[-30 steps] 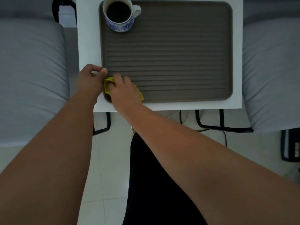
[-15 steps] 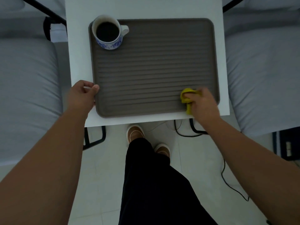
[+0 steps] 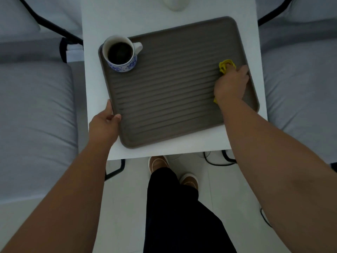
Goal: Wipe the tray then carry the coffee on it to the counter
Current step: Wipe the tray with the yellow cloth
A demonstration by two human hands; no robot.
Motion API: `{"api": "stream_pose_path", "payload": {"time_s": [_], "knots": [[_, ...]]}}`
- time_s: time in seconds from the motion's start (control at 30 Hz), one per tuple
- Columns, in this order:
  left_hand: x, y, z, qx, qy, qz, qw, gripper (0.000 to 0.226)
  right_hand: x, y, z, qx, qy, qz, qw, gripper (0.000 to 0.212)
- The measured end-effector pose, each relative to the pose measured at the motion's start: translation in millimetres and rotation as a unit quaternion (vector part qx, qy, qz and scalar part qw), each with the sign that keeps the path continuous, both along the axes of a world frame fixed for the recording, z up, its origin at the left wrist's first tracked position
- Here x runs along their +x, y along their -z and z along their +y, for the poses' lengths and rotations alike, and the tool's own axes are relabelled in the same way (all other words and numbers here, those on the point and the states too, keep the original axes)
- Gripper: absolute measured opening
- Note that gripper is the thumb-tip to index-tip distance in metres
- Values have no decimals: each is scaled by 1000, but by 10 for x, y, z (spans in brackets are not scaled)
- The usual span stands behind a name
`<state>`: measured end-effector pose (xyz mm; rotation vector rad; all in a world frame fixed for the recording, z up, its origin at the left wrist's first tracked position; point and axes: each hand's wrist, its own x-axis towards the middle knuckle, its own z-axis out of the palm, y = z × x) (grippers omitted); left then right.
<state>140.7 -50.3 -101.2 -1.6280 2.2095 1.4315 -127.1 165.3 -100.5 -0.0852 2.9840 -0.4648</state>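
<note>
A brown ribbed tray (image 3: pixel 173 92) lies slightly rotated on a small white table (image 3: pixel 182 15). A white cup with blue flowers, full of dark coffee (image 3: pixel 120 53), stands in the tray's far left corner. My right hand (image 3: pixel 230 84) presses a crumpled yellow cloth (image 3: pixel 226 65) onto the tray near its right rim. My left hand (image 3: pixel 104 125) grips the tray's near left edge, thumb on the rim.
Grey cushioned seats (image 3: pixel 32 115) with black frames flank the table on both sides. A pale round object (image 3: pixel 175 3) sits at the table's far edge. Below the table are my dark trousers, brown shoes (image 3: pixel 158 163) and a black cable on the tiled floor.
My right hand swept the yellow cloth from the tray's near left corner to its right side, then farther up the right rim. The tray has turned slightly; my left hand stays on its edge.
</note>
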Motion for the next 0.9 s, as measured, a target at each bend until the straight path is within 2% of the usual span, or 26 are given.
{"api": "stream_pose_path", "payload": {"time_s": [0.17, 0.3, 0.37, 0.47, 0.57, 0.73, 0.8, 0.9], "knots": [[14, 27, 2, -15, 8, -5, 1000, 55, 62, -22, -411, 29, -100, 9, 995, 44], [15, 15, 11, -16, 1, -12, 1000, 55, 200, 13, -685, 45, -260, 34, 964, 39], [26, 8, 5, -18, 6, -21, 1000, 53, 139, 34, -666, 58, -294, 40, 953, 38], [30, -15, 13, -24, 24, -26, 999, 48, -122, 27, -509, 61, -230, 38, 971, 38], [10, -27, 35, -29, 34, -35, 998, 53, -405, -13, -231, 71, -147, 16, 986, 37], [28, 6, 35, -23, 25, -38, 999, 54, -569, 33, -132, 15, -32, -13, 999, 32], [30, 18, 14, -22, 35, -42, 998, 56, -454, 37, -281, 0, -24, -23, 999, 32], [30, 20, -12, -5, 43, -39, 998, 57, -92, 30, -555, 18, -97, -9, 995, 31]]}}
